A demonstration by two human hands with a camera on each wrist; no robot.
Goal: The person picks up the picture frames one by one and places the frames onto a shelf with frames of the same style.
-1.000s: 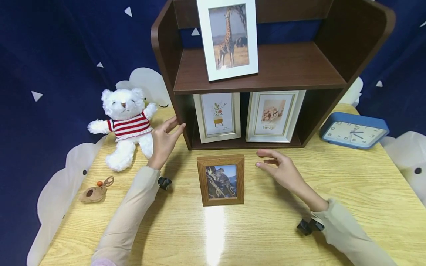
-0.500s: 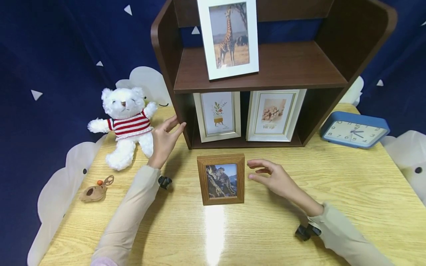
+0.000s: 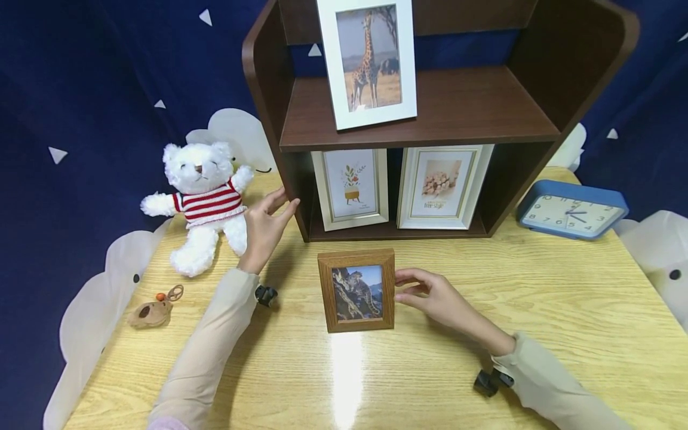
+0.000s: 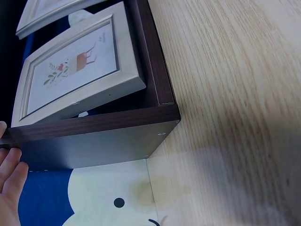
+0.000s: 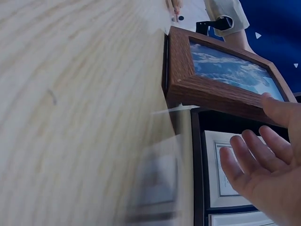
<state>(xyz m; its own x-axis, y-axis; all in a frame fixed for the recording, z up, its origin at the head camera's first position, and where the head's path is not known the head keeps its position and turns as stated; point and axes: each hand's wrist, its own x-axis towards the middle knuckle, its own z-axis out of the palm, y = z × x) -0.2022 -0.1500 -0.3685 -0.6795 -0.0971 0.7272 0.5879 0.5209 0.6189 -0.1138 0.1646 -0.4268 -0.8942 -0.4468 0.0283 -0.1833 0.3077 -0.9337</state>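
Note:
On the table stands a small brown wooden picture frame (image 3: 357,291) with a leopard photo, leaning back. My right hand (image 3: 438,298) is at its right edge; in the right wrist view the thumb (image 5: 277,110) overlaps the frame's edge and the loosely bent fingers (image 5: 254,150) lie behind, apart from it. My left hand (image 3: 264,230) pinches the left side panel (image 4: 94,122) of the dark brown shelf (image 3: 419,142), thumb on the inner side and fingers outside. Two cream-framed pictures, a plant print (image 3: 352,188) and a flower print (image 3: 443,186), lean in the lower compartment.
A white frame with a giraffe photo (image 3: 371,63) leans on the upper shelf. Left of the shelf sits a white teddy bear (image 3: 206,197) in a striped sweater, with a brown plush keychain (image 3: 151,313) nearer. A blue clock (image 3: 574,209) stands on the right.
My right hand has moved left and slightly down, from a gap beside the wooden frame to its right edge. The left hand has stayed on the shelf panel.

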